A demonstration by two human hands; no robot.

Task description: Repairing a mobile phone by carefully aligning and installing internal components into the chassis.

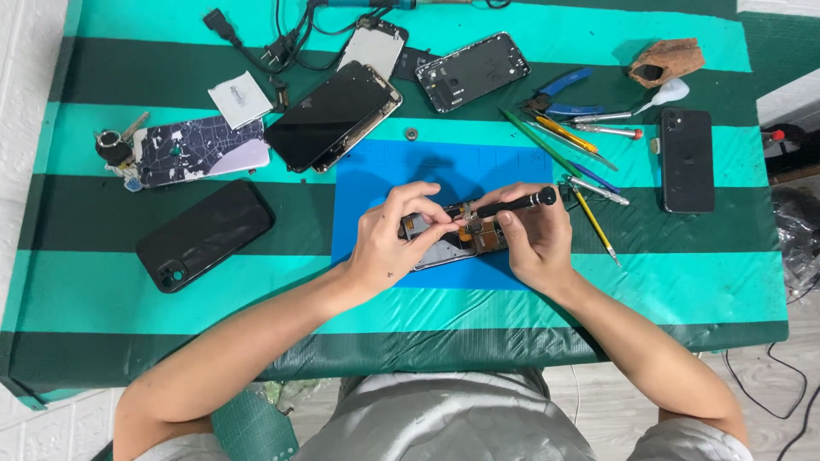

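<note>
On the blue mat (pixel 376 175) we have the opened phone (pixel 444 243) mid-strip — left hand (pixel 389 239) fingers pinching a small part, right hand (pixel 534 235) gripping the black screwdriver (pixel 517 202) — still unassembled.

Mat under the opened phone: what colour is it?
Solid blue mat, shown best in the head view.

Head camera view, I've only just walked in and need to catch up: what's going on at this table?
A person sits at a green striped table, working on an opened phone that lies on a blue mat. The right hand holds a black screwdriver over its insides; the left hand pinches a small part there. Other phones, a back cover and hand tools lie around.
</note>
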